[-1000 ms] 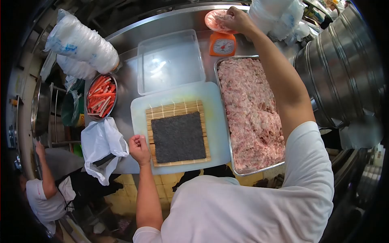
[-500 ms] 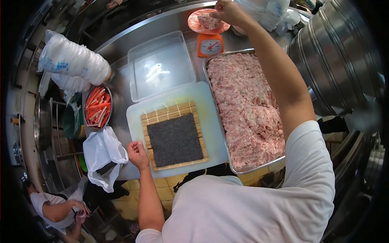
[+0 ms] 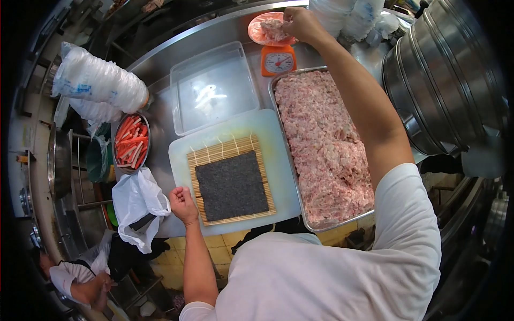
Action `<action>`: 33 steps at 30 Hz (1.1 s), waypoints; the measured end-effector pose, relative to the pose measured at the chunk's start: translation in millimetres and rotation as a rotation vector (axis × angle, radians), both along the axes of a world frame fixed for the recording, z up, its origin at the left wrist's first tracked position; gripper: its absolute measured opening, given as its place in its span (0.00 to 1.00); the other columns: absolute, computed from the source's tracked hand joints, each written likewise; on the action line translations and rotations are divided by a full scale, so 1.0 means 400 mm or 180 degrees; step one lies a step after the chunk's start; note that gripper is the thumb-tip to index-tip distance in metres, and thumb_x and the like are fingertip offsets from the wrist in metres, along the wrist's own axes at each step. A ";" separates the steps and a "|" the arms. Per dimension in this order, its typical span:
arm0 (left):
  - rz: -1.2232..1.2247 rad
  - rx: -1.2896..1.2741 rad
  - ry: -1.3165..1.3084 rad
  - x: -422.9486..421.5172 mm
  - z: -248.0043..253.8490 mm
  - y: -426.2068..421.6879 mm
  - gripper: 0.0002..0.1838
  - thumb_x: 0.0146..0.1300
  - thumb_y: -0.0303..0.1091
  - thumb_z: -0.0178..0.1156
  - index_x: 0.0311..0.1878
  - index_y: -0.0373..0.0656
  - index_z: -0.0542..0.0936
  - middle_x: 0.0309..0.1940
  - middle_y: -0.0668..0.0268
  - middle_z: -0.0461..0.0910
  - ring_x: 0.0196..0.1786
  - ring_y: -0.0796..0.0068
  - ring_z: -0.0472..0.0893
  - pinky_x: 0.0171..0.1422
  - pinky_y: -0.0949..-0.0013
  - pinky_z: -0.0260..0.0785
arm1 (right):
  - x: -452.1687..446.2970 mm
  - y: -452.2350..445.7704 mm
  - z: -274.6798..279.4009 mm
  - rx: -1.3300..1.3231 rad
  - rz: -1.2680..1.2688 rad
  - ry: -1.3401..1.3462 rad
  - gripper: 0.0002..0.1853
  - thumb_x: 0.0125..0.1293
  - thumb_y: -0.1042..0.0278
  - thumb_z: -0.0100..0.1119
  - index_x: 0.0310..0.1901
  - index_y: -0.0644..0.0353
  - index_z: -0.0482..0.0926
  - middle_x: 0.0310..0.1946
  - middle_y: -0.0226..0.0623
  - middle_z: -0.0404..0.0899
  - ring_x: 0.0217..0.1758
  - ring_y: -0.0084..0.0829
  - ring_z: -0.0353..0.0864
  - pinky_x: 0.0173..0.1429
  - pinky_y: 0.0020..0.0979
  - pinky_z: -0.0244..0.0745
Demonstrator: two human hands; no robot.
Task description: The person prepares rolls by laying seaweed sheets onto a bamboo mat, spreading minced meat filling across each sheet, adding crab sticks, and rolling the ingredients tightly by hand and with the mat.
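Meat (image 3: 273,30) lies in a small lump on a pink plate (image 3: 257,37), atop an orange scale (image 3: 278,62) near the far edge of the steel counter (image 3: 164,101). The right hand (image 3: 301,25) is at the plate's right side, fingers bent in toward the lump; whether they grip any of it, I cannot tell. By the near edge of the counter, the left hand (image 3: 183,205) rests beside the lower left corner of a bamboo mat (image 3: 224,148), fingers folded into a loose fist with nothing seen in it. A dark seaweed sheet (image 3: 232,185) lies flat on the mat, which is on a white cutting board (image 3: 285,179). Right of the board, a metal tray (image 3: 294,161) full of mince (image 3: 326,144) reaches the near edge. Toward the left edge are a bowl (image 3: 149,140) of crab sticks (image 3: 131,142) and, at the near left corner, a white bag (image 3: 134,195).
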State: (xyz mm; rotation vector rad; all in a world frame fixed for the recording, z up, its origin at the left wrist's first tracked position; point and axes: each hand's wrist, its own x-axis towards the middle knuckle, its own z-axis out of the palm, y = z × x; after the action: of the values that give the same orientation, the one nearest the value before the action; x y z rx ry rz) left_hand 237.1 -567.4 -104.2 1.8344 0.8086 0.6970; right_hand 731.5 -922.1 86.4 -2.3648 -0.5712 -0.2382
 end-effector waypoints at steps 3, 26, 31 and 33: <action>-0.0014 0.0165 0.0019 0.000 -0.004 0.003 0.08 0.72 0.33 0.64 0.42 0.40 0.75 0.24 0.75 0.72 0.23 0.88 0.69 0.27 0.81 0.61 | 0.007 -0.022 0.002 0.0372 -0.0033 0.0547 0.16 0.57 0.64 0.69 0.46 0.61 0.84 0.37 0.50 0.87 0.37 0.43 0.89 0.41 0.40 0.82; 0.0032 0.0102 0.0186 -0.006 -0.007 0.014 0.10 0.70 0.33 0.66 0.41 0.37 0.77 0.28 0.74 0.74 0.27 0.87 0.70 0.32 0.81 0.65 | -0.273 -0.273 0.068 0.3132 0.1630 0.1869 0.11 0.69 0.67 0.68 0.45 0.64 0.80 0.37 0.37 0.84 0.41 0.28 0.86 0.48 0.24 0.79; 0.0031 0.0093 0.0186 -0.001 0.001 0.011 0.09 0.70 0.32 0.65 0.41 0.38 0.77 0.28 0.75 0.73 0.27 0.88 0.69 0.32 0.82 0.64 | -0.351 -0.304 -0.032 -0.1220 0.0774 0.0969 0.21 0.61 0.49 0.74 0.34 0.63 0.84 0.26 0.40 0.83 0.35 0.30 0.85 0.40 0.41 0.77; 0.0028 0.0153 0.0144 -0.002 -0.005 0.007 0.09 0.70 0.32 0.65 0.42 0.38 0.77 0.28 0.75 0.73 0.27 0.89 0.69 0.32 0.83 0.64 | -0.340 -0.290 0.024 -0.1191 0.0606 0.1093 0.21 0.62 0.50 0.73 0.34 0.64 0.84 0.26 0.42 0.83 0.33 0.33 0.83 0.39 0.41 0.76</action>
State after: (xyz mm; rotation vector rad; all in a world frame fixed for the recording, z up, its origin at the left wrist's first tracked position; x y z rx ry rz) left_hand 236.2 -564.4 -106.3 1.8969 0.8364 0.6882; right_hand 595.7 -1038.1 96.0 -2.6014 -0.7131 0.3863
